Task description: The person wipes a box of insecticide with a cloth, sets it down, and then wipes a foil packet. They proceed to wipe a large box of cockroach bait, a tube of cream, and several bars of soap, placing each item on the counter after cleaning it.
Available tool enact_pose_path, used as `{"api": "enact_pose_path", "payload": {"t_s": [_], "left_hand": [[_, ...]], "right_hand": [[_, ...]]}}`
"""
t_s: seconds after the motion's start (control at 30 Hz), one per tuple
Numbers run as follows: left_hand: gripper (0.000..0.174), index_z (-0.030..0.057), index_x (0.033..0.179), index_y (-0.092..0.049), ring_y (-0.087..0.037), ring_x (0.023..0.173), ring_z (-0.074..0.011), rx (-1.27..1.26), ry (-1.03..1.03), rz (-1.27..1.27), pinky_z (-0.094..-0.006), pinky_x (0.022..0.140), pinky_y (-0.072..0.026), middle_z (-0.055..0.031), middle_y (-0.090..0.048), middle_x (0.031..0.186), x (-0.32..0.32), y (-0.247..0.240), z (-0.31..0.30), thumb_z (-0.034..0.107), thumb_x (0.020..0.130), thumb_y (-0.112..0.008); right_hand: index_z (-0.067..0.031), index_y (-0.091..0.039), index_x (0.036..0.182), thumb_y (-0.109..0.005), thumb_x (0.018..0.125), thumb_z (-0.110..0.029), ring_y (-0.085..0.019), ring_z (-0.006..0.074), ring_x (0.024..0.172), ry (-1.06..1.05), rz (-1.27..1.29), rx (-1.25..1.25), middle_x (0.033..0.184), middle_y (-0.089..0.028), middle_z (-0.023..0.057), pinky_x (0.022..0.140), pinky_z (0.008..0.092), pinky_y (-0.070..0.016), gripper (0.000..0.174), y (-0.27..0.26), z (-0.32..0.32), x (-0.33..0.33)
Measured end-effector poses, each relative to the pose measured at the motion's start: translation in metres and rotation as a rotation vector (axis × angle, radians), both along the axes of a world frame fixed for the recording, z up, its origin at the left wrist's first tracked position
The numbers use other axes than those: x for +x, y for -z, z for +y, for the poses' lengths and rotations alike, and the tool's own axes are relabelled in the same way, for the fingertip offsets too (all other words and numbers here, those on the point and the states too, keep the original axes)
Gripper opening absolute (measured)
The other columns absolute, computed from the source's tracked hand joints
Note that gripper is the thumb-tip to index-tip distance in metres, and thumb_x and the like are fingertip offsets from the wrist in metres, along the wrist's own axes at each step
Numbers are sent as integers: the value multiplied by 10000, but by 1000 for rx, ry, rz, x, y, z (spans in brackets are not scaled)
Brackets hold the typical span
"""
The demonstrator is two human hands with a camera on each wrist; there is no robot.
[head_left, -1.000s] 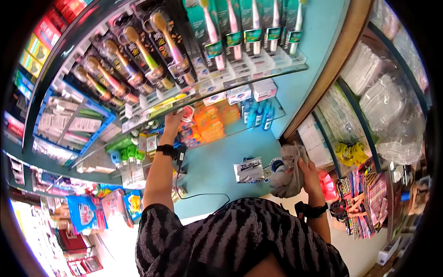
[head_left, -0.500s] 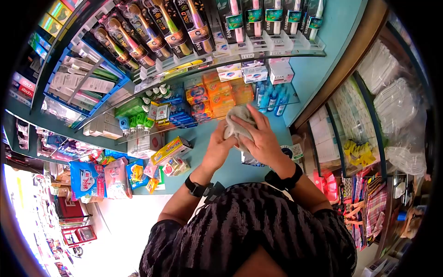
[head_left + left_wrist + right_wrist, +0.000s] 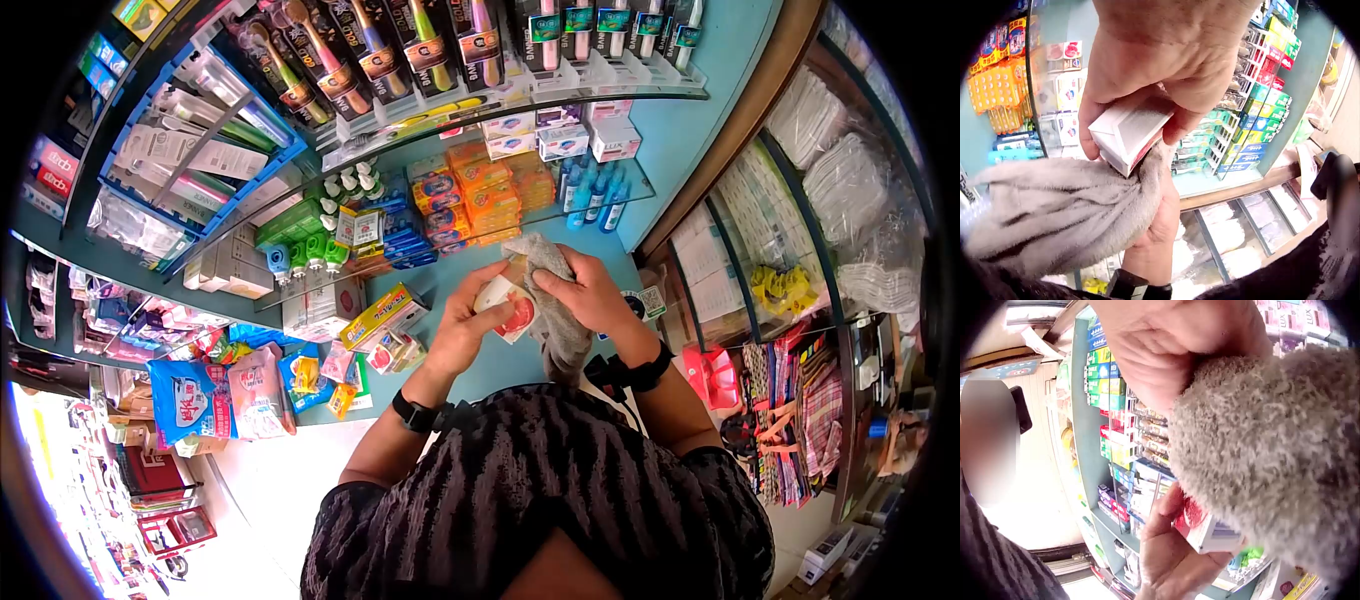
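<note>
Over the blue counter, my left hand (image 3: 468,322) pinches a small white box (image 3: 514,318) with a red fruit picture on its face. The fingers lie along one edge and the thumb on the other. A plush grey cloth (image 3: 566,335) is bunched in my right hand (image 3: 598,298), its loose end hanging toward my body. Cloth and box meet between the hands. In the left wrist view the box's white end (image 3: 1124,134) faces the camera, with the cloth (image 3: 1066,212) against its lower side. The right wrist view shows the cloth (image 3: 1272,444) covering part of the box.
Behind the hands, a glass shelf holds orange packs (image 3: 480,200), blue bottles (image 3: 598,195) and white soap boxes (image 3: 612,138). Packaged toothbrushes (image 3: 425,50) stand above. A yellow box (image 3: 385,315) lies left on the counter (image 3: 480,375). Bagged goods (image 3: 870,210) fill the right shelves.
My left hand has come down from the shelf with the box and met my right hand over the counter. Since then the box's red face has come into view and the cloth hangs lower.
</note>
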State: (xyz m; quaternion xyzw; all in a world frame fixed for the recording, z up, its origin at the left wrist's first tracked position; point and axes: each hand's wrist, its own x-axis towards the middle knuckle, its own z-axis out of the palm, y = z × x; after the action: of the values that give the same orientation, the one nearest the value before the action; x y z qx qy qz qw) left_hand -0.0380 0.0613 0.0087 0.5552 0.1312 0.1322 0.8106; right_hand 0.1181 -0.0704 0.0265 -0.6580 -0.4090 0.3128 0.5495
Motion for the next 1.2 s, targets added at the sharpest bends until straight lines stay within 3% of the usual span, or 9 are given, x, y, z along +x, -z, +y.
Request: {"api": "enact_pose_path", "payload": {"t_s": [0.27,0.37,0.57,0.6,0.8,0.9,1.03,1.07,1.2], "left_hand": [[475,-10,1311,-420,-539,1043,-134,-143,-151,-97,-260,908,-412,-78,-563,1158,-24,-3,7,11,851,-537],[461,-15,1295,-417,-545,1091,-200,-145,-103,-70,-335,937,-446,-123,-523,1237,-31,-2,13,35,846,-513],[498,2,1294,-381,-570,1078,-300,-339,79,-182,-473,829,-535,-165,-519,1228,-30,-9,26,206,879,-567],[480,18,1260,-405,-580,1059,-293,-334,81,-163,-460,821,-541,-161,-521,1219,-27,-12,21,277,892,-571],[271,59,1167,-474,-588,980,-152,-337,13,-165,-284,837,-504,-67,-577,1091,-20,-1,20,192,935,-526],[237,66,1133,-505,-571,917,-109,51,-112,-48,-224,805,-470,-36,-576,1052,-18,-8,18,181,930,-544],[266,36,1120,-513,-555,916,-215,954,-368,-163,-298,827,-439,-113,-575,1007,-15,-11,18,130,884,-592],[371,13,1121,-505,-539,953,-303,991,-381,-182,-346,843,-434,-155,-552,1024,-14,-14,16,166,823,-666],[748,20,1172,-463,-520,987,-353,1340,-359,-160,-405,843,-446,-171,-519,1099,-15,-34,8,312,593,-836]], "right_hand": [[19,-566,1062,-602,886,-233,-581,120,777,210,49,131,871,-635,67,697,278,-470,309,4,-6,-36],[14,-569,1062,-592,895,-249,-583,121,790,100,-56,24,895,-633,51,709,278,-478,313,8,-13,-24],[7,-516,1184,-554,920,-310,-592,131,876,0,638,205,1028,-615,60,756,269,-489,415,-7,-10,-18],[15,-462,1244,-527,935,-321,-576,123,957,46,579,67,1121,-580,71,795,267,-484,462,33,-4,-10],[13,-469,1228,-519,938,-246,-594,125,938,-6,764,284,1081,-594,73,788,276,-497,392,-7,15,-39],[9,-498,1181,-533,928,-202,-615,137,889,68,775,365,1036,-610,73,759,278,-510,331,-4,20,-39],[5,-518,1137,-549,916,-171,-626,147,876,85,781,422,1023,-614,79,743,282,-521,284,-10,24,-39],[6,-517,1139,-549,917,-173,-625,146,878,85,779,430,1021,-615,79,743,280,-521,287,-12,24,-39],[2,-513,1149,-553,916,-181,-627,144,876,94,790,447,1018,-618,81,739,276,-522,299,-15,27,-37]]}}
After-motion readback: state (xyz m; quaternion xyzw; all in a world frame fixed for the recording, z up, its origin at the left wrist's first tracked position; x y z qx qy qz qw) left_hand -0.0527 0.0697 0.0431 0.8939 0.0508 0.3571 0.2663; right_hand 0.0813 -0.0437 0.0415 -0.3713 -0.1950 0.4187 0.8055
